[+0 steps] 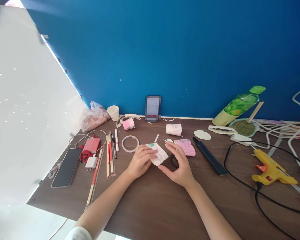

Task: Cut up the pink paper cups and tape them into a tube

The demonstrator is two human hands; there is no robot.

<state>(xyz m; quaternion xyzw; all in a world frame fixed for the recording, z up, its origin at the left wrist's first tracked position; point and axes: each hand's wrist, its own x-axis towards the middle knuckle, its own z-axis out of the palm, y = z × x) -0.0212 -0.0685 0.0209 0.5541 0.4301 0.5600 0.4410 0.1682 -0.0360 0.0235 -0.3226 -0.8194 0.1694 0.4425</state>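
Note:
My left hand [140, 161] grips a printed paper piece [160, 156], white with a green spot, that looks cut from a paper cup. Fingers lie over its left side. My right hand [180, 166] is open at the piece's right side, thumb and fingers apart; whether the thumb tip touches the paper I cannot tell. Partly hidden behind the right hand are scissors with a black handle [174, 161]. A pink printed paper piece [186, 147] lies just beyond that hand. Farther back, a white printed paper roll [174, 129] rests on its side.
Left of my hands are a tape roll [123, 144], chopsticks [110, 156], pens, a charger [91, 162] and a phone [66, 167]. To the right lie a dark blue stick-like object [210, 156] and a yellow glue gun [272, 168] with a trailing black cable. A bottle [240, 105] leans on the blue wall.

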